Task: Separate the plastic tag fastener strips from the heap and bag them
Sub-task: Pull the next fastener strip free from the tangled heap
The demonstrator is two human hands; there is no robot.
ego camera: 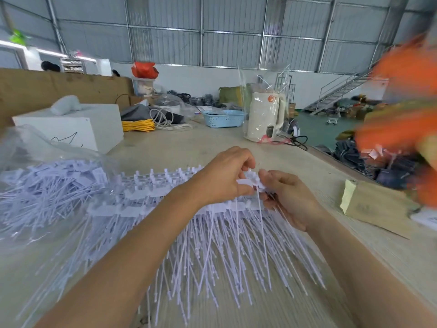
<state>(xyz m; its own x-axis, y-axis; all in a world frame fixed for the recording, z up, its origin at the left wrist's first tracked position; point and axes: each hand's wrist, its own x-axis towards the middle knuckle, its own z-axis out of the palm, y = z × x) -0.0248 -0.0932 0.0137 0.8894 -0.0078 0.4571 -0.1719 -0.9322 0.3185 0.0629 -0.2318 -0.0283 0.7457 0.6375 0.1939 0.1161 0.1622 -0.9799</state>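
Observation:
A wide heap of white plastic tag fastener strips [208, 247] lies on the table in front of me, heads in rows toward the far side and thin tails fanned toward me. My left hand [224, 176] and my right hand [288, 197] meet above the heap's right end. Both pinch the head of one fastener strip [254, 181], whose tails hang down between them. A clear plastic bag [37, 171] holding several loose fasteners lies at the left.
A white box [78, 124] stands at the back left. Behind it lie yellow cable [138, 125], a blue basket [223, 118] and a bagged white kettle [264, 114]. A cardboard block [373, 204] sits at the right, under a blurred orange shape [402, 110].

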